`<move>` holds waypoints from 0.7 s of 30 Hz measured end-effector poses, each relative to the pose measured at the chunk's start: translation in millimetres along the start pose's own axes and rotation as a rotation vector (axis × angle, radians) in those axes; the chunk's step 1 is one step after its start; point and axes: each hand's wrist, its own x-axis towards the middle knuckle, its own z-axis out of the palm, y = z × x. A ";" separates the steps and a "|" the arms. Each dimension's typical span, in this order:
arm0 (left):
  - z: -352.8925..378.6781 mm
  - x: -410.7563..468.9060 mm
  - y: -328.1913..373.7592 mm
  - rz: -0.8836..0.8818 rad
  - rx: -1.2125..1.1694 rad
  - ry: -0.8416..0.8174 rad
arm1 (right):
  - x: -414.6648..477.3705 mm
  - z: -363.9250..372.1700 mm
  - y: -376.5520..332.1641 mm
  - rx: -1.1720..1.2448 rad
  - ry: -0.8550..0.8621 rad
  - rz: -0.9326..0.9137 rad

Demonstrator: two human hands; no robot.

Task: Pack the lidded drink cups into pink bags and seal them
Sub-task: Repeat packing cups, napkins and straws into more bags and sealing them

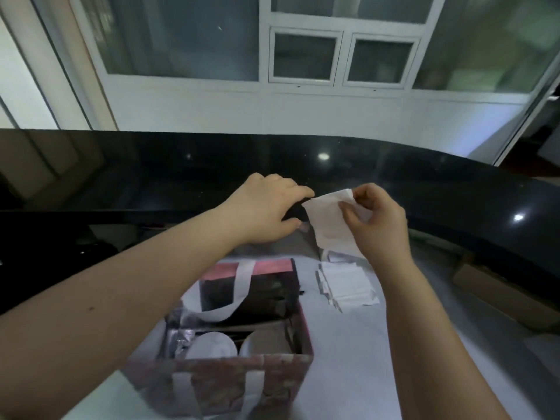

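The right hand (375,225) pinched a white slip (327,228), probably for sealing the pink bag (236,363) below it; the left hand (266,207) hovered alongside, loose-fingered and empty.

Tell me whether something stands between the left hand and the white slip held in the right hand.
Nothing visible does. The left hand has its fingertips right beside the upper edge of the white slip, which the right hand pinches; no object lies between.
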 end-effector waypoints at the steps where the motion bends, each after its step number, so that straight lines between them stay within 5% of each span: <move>1: -5.0 -9.5 -2.8 -0.019 -0.005 0.018 | -5.4 1.5 -10.9 -0.001 0.012 -0.011; 15: -52.7 -142.5 -39.4 -0.214 -0.305 0.180 | -80.9 34.5 -131.5 0.055 0.105 -0.086; 21: -26.2 -179.7 -36.2 -0.285 -0.531 0.104 | -108.8 35.5 -131.4 0.083 0.138 -0.002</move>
